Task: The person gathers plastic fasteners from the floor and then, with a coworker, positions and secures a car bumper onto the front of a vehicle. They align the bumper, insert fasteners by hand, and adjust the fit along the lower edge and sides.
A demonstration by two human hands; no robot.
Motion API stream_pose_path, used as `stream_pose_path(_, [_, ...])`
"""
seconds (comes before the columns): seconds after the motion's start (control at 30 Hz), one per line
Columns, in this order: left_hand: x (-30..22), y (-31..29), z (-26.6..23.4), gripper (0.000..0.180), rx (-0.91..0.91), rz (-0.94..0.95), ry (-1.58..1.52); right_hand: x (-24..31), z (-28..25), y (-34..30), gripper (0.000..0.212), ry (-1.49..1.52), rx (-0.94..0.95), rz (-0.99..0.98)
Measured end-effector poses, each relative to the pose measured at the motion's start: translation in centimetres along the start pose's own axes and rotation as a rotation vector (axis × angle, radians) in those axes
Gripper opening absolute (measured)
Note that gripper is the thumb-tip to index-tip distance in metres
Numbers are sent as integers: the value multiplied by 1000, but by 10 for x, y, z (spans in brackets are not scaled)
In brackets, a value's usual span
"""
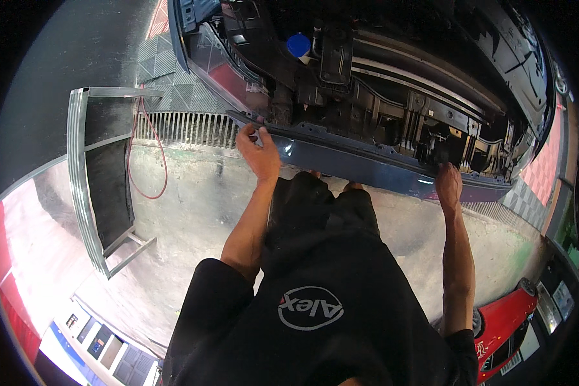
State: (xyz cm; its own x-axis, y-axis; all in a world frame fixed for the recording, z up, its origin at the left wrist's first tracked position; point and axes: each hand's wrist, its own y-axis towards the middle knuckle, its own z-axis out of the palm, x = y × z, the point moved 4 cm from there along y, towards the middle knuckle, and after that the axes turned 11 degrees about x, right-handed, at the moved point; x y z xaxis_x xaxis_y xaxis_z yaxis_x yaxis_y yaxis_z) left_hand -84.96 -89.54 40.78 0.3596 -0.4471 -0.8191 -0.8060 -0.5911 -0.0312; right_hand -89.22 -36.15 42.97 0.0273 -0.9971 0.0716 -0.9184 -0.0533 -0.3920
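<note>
A dark blue car bumper (360,166) stretches across in front of me, below the open engine bay. My left hand (259,153) is at the bumper's left end, its fingers and thumb bent around the upper edge beside the headlight. Toward the right end, my right hand (449,184) is closed over the same edge, with its fingertips partly hidden. Behind the bumper lie black plastic parts and the metal front crossmember (431,109). A round blue cap (298,45) shows in the engine bay. The headlight (228,80) sits beyond my left hand.
A metal-framed stand (80,174) is on the left, with a thin red hose (166,174) looping beside it. A slatted drain grate (186,128) crosses the concrete floor (193,206). The raised hood (521,64) is at far right, and a red car (505,328) is at lower right.
</note>
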Motion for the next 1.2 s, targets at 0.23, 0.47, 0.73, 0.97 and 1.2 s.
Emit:
stream_pose_path(0.23, [4,20,-17,26,-11,175,167,8,-3,-7,24,316,-66,71])
stream_pose_path(0.47, [-41,2,12,23,366,466,270,0,3,-1,26,11,-2,169])
stream_pose_path(0.73, [-69,-28,59,19,531,406,396,0,6,-8,30,76,-76,123])
stream_pose_path(0.97, [-59,-22,66,19,609,489,321,8,-10,-14,35,89,-53,224])
stream_pose_path(1.2, [-55,11,47,24,681,468,392,13,-8,-59,49,419,-76,410])
